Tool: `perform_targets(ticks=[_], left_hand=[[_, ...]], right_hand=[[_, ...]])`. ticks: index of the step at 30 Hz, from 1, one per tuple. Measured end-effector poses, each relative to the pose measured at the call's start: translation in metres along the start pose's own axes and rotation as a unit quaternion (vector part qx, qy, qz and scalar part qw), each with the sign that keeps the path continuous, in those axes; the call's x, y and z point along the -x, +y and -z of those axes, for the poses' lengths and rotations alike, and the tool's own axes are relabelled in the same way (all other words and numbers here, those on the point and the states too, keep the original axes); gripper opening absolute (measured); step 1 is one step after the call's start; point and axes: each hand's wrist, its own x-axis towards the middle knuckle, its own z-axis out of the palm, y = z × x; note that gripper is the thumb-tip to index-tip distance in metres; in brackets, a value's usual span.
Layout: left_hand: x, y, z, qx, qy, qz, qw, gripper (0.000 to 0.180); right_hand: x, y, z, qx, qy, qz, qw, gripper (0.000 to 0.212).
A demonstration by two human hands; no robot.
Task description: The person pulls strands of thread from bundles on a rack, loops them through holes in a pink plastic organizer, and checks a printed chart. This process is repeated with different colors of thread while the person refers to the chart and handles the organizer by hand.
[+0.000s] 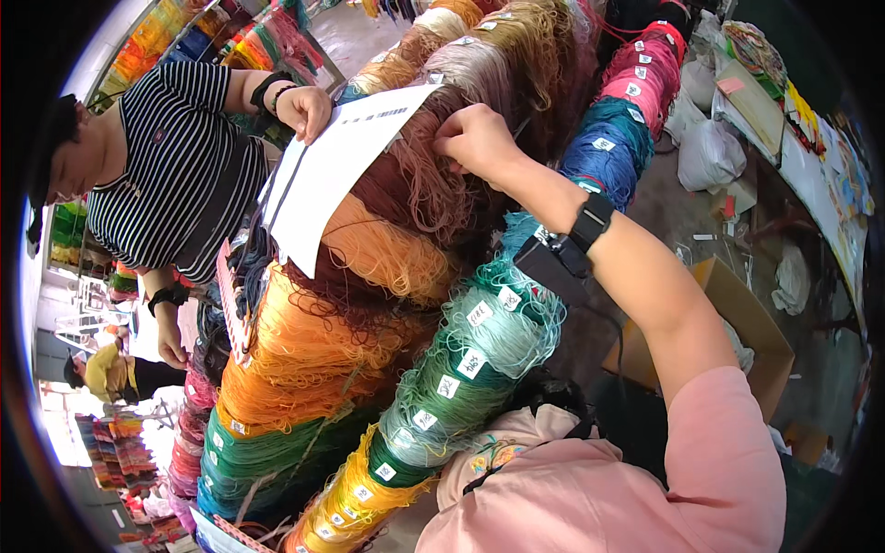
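Yarn rack: we face long hanging rows of yarn skeins [387, 304] filling the centre of the frame, from brown and rust at the top down through orange to green and yellow at the lower left; small white tags sit on many skeins, likely so colours can be told apart.
Co-worker: a person in a striped top [175, 157] stands at the upper left, close to the same rows.
White sheet: a printed sheet of paper [336, 166] lies draped over the brown yarn in the upper centre; the co-worker's hand [304, 111] pins its top edge, seemingly to keep it flat against the skeins for reading.
Our right arm: it reaches up from the lower right in a pink sleeve [710, 461], with a black wrist strap and small black device [567, 249] on the forearm.
Right hand: our right hand [475, 138] is clenched into the brown yarn strands [433, 180] just right of the sheet, fingers pinched on a few threads, apparently to separate them.
Left hand: we cannot see it anywhere in the frame, so its grip cannot be judged.
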Motion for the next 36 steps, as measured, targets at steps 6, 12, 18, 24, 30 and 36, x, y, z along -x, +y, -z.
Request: perform_targets(ticks=[6, 12, 18, 24, 30, 36], left_hand=[[-0.001, -0.136, -0.206, 0.081, -0.101, 0.343, 0.930, 0.014], [0.015, -0.236, -0.349, -0.068, -0.335, 0.453, 0.823, 0.021], [-0.002, -0.319, -0.424, -0.053, -0.276, 0.404, 0.871, 0.023], [0.003, -0.329, -0.433, -0.012, -0.319, 0.396, 0.861, 0.017], [0.008, -0.266, -0.367, -0.285, -0.546, 0.228, 0.754, 0.014], [0.003, -0.126, -0.239, -0.381, -0.704, -0.037, 0.599, 0.021]], right_hand=[[0.007, 0.011, 0.018, -0.227, -0.068, -0.032, 0.971, 0.008], [0.037, 0.012, 0.047, -0.466, -0.237, -0.070, 0.850, 0.008], [0.071, 0.000, 0.064, -0.447, -0.279, -0.078, 0.846, 0.009], [0.085, -0.001, 0.063, -0.380, -0.280, -0.064, 0.879, 0.008], [0.071, 0.015, 0.057, -0.247, -0.311, -0.075, 0.915, 0.010], [0.025, 0.009, 0.036, -0.163, -0.140, 0.007, 0.977, 0.010]])
